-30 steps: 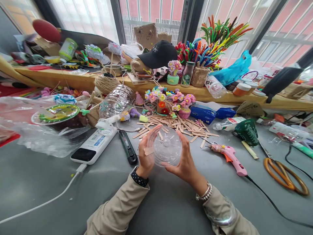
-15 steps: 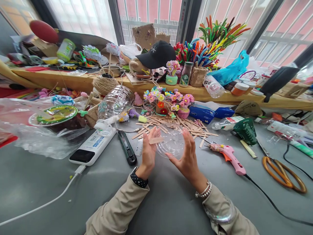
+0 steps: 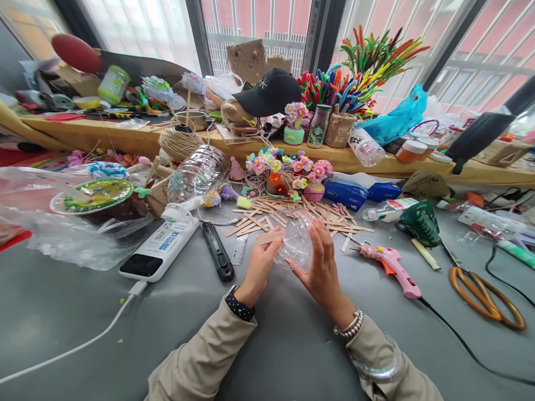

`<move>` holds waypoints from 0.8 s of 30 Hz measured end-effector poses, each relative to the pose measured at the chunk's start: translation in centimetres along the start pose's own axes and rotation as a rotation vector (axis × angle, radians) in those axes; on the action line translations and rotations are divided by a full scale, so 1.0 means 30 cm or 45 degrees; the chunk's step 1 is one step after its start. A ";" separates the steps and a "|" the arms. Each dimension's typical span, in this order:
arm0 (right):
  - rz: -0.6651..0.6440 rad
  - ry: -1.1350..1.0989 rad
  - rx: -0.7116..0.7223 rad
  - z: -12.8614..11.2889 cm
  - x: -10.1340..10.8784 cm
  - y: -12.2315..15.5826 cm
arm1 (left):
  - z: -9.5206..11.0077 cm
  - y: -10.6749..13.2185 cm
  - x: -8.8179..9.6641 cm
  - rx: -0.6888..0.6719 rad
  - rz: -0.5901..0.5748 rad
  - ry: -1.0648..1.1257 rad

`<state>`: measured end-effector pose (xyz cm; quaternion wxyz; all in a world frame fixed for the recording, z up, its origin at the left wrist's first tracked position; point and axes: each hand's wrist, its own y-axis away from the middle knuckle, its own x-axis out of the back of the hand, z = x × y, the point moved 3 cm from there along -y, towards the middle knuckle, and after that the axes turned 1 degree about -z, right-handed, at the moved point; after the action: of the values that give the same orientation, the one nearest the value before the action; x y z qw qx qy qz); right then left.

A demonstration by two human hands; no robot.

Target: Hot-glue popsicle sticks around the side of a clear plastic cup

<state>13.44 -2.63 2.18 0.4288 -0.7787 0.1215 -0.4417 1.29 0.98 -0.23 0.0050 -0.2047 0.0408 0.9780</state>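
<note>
My right hand (image 3: 324, 264) is curled around the right side of a clear plastic piece (image 3: 297, 239), round and see-through, perhaps the cut end of a bottle. My left hand (image 3: 261, 264) pinches a short wooden craft stick (image 3: 270, 237) between thumb and fingers, at the left edge of the plastic. Whether its fingertips also touch the plastic is hard to tell. Behind both hands lies a loose pile of wooden craft sticks (image 3: 351, 227). A pink glue gun (image 3: 390, 267) rests to the right of my right hand, and a dark green utility knife (image 3: 217, 253) to the left.
A white power bank (image 3: 161, 245) with a cable lies at the left. Scissors with orange handles (image 3: 487, 295) lie at the right. A large clear bottle (image 3: 198, 172), felt flowers (image 3: 315, 175) and blue packets (image 3: 345, 193) stand further back, below a crowded shelf (image 3: 246, 149).
My left hand has closed from a flatter, open pose into a pinch on the craft stick. The plastic piece has turned and tilted slightly in my right hand.
</note>
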 end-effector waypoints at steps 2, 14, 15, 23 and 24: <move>-0.005 -0.002 -0.004 -0.001 0.000 0.000 | 0.002 0.002 -0.002 0.005 0.004 0.012; 0.004 0.004 -0.018 -0.009 -0.001 -0.001 | 0.012 0.011 -0.006 0.036 -0.048 0.175; 0.007 0.003 -0.017 -0.009 -0.001 -0.001 | 0.013 0.011 -0.007 0.049 -0.049 0.193; -0.016 -0.012 -0.084 -0.006 -0.001 0.000 | 0.016 0.003 -0.003 0.177 -0.005 0.265; -0.017 -0.003 -0.086 -0.006 -0.001 0.001 | 0.017 0.003 -0.001 0.189 -0.009 0.257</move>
<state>13.28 -2.74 2.18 0.3995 -0.7939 0.1308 -0.4393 1.11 0.93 0.26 0.0195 -0.3011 0.1126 0.9467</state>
